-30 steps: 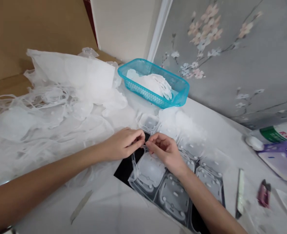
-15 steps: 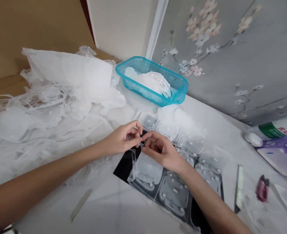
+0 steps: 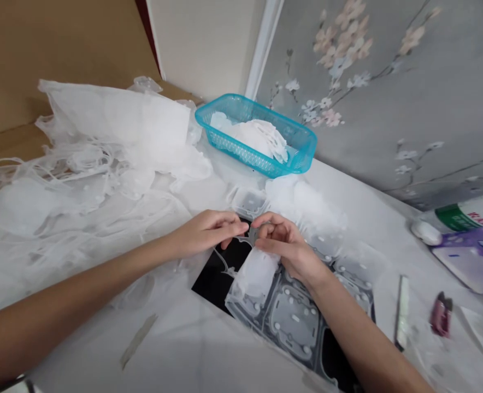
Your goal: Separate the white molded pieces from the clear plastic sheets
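Note:
My right hand (image 3: 282, 243) is closed, thumb against fingers, on the upper edge of a whitish translucent plastic piece (image 3: 255, 273) that is lifted and bent up from the sheet. Just left of it, my left hand (image 3: 212, 232) pinches a thin clear plastic strip (image 3: 224, 266), which curls down over the black board (image 3: 213, 281). Both sets of fingertips are close together but apart. Beneath my right forearm lies the clear plastic sheet (image 3: 294, 319), with rounded panels marked by small dots and slots. Part of the sheet is hidden by my hand and arm.
Behind my hands stands a blue basket (image 3: 258, 155) with white pieces inside. A tangled heap of translucent scraps (image 3: 81, 180) covers the left side. Loose white film (image 3: 307, 202) lies near the basket. At right are a long thin blade-like tool (image 3: 402, 314), pink-handled clippers (image 3: 442, 315) and a purple packet (image 3: 471, 251).
The translucent piece has come up and bent under my right hand, baring more black board. My hands have moved slightly apart, the right one shifting right.

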A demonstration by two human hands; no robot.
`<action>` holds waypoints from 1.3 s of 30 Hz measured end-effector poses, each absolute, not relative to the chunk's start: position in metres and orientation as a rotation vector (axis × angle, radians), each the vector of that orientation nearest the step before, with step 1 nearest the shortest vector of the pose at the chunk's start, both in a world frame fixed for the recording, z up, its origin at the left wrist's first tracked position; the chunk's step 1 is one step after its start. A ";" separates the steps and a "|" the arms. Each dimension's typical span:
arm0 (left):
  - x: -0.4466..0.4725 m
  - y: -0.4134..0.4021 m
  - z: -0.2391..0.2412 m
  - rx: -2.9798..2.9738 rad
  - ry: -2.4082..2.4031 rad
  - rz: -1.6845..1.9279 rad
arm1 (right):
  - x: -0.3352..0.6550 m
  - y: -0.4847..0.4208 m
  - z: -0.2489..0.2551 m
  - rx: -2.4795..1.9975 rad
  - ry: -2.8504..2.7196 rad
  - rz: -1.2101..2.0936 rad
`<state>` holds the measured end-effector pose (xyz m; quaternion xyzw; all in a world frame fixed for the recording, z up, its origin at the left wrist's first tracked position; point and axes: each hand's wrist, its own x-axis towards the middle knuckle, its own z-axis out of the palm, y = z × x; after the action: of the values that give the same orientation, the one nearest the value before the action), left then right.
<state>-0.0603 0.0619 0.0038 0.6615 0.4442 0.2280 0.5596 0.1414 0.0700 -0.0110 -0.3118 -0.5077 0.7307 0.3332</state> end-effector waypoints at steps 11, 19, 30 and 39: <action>-0.049 0.055 0.005 1.732 1.076 0.482 | 0.142 0.069 -0.010 -0.842 -1.434 1.863; -0.048 0.052 -0.002 1.579 1.116 0.565 | 0.139 0.070 -0.009 -0.808 -1.512 1.878; -0.045 0.052 0.004 1.461 1.145 0.608 | 0.147 0.075 -0.002 -0.859 -1.497 1.952; -0.045 0.053 0.001 1.537 1.192 0.597 | 0.154 0.057 0.053 -1.346 -2.164 1.522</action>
<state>-0.0454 0.0531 0.0005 0.6427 0.4983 0.2498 0.5255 0.1537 0.0571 0.0531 -0.4519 -0.7263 0.5107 0.0865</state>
